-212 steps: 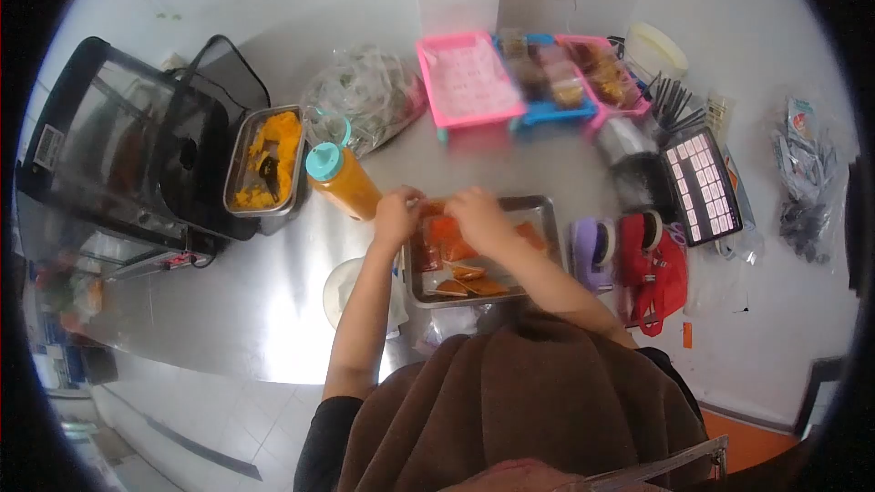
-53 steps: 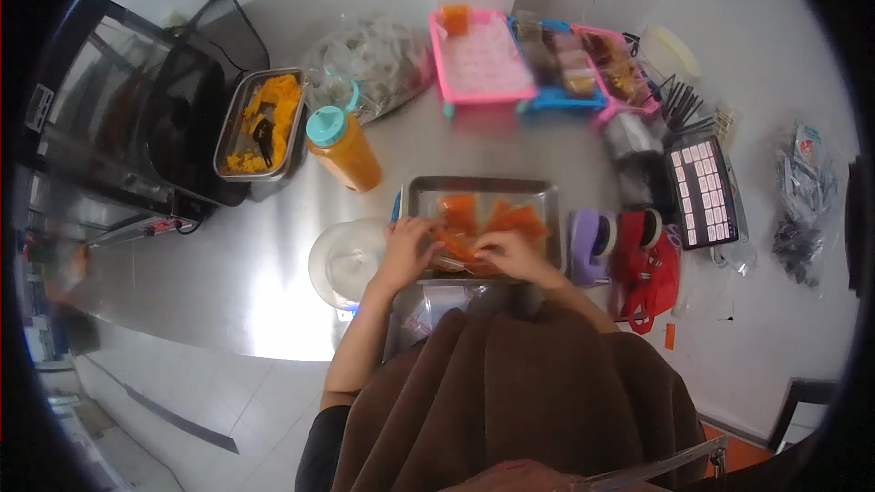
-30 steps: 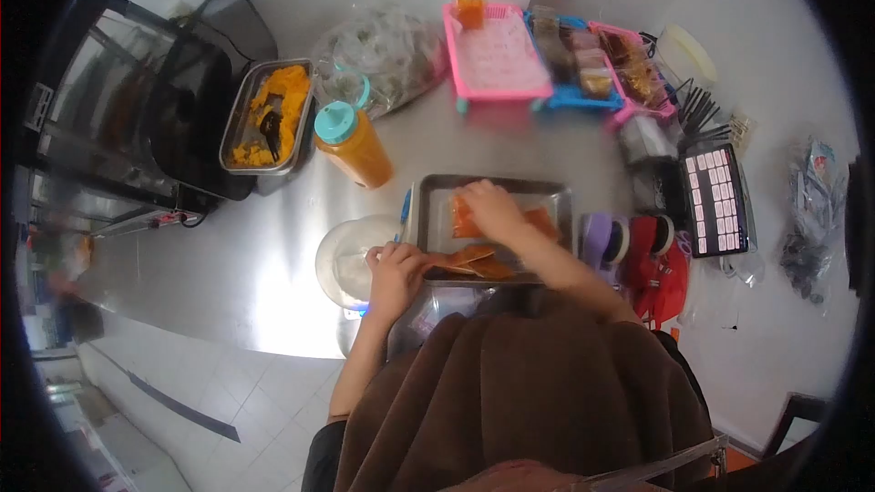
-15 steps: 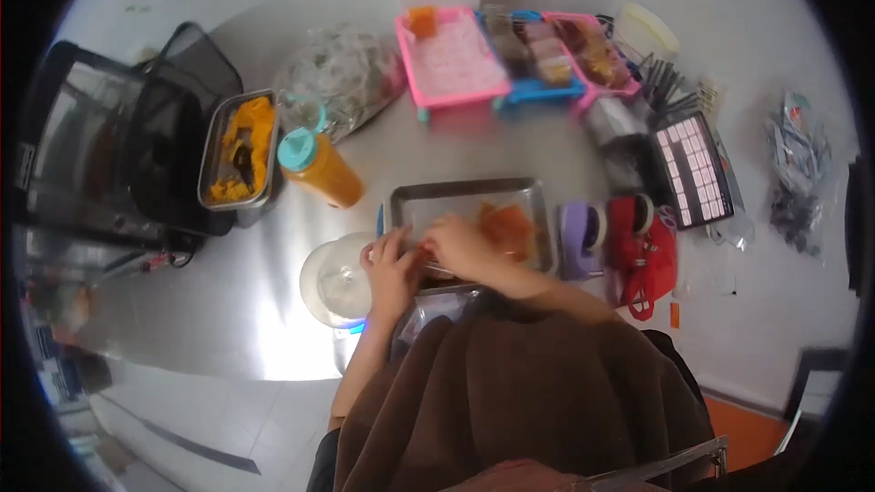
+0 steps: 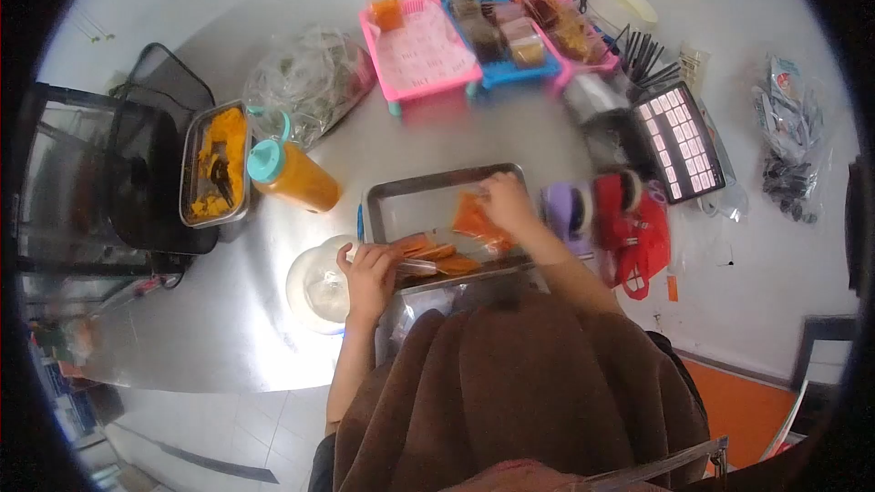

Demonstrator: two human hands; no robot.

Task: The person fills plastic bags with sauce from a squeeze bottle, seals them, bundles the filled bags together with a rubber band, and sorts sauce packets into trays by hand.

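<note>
A metal tray [image 5: 401,210] lies in front of me with several flat orange pieces [image 5: 442,255], at least some in clear plastic, along its near side. At the tray's near left corner, my left hand [image 5: 372,275] is closed on a clear plastic packet [image 5: 417,266] that sticks out to the right. Over the tray's right half, my right hand [image 5: 508,203] pinches the upper edge of an orange packet [image 5: 470,216]. A round whitish container [image 5: 317,287] stands just left of my left hand.
A turquoise-lidded bottle [image 5: 305,180] and a metal pan of orange food [image 5: 189,205] stand left. Pink [image 5: 394,82] and blue baskets [image 5: 524,73] line the back. Purple [image 5: 556,210] and red tape dispensers [image 5: 609,205] sit right, near a tablet [image 5: 679,141].
My right hand has moved right, away from my left hand, to the orange packet on the tray's right side. My left hand stays near the tray's left corner. The camera view has shifted slightly.
</note>
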